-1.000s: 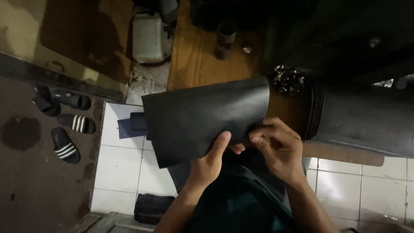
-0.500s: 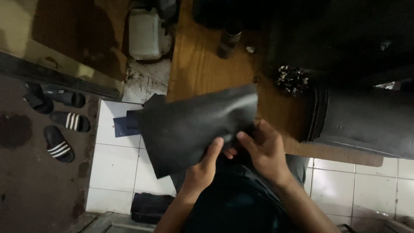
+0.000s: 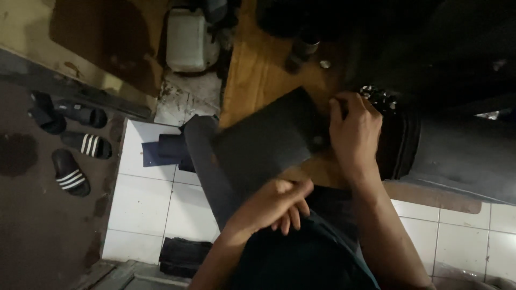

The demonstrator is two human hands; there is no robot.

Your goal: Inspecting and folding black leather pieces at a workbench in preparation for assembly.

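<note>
A dark grey flexible sheet (image 3: 263, 145), like leather or rubber, lies tilted across the edge of a wooden board (image 3: 255, 75), and its left part curls down toward the floor. My left hand (image 3: 271, 207) is curled around the sheet's near edge, just above my lap. My right hand (image 3: 352, 131) grips the sheet's far right corner on the board, knuckles up. It sits close beside a small pile of shiny metal pieces (image 3: 379, 99).
A thick roll of dark material (image 3: 457, 153) lies at the right. A white plastic canister (image 3: 188, 40) and a small dark bottle (image 3: 301, 51) stand at the back. Striped sandals (image 3: 72, 174), folded dark pieces (image 3: 158, 153) and a dark bundle (image 3: 185, 255) lie on the floor to the left.
The sheet has swung from being held spread in front of me to lying tilted on the board. My right hand has moved up and right to its far corner; my left hand has dropped lower.
</note>
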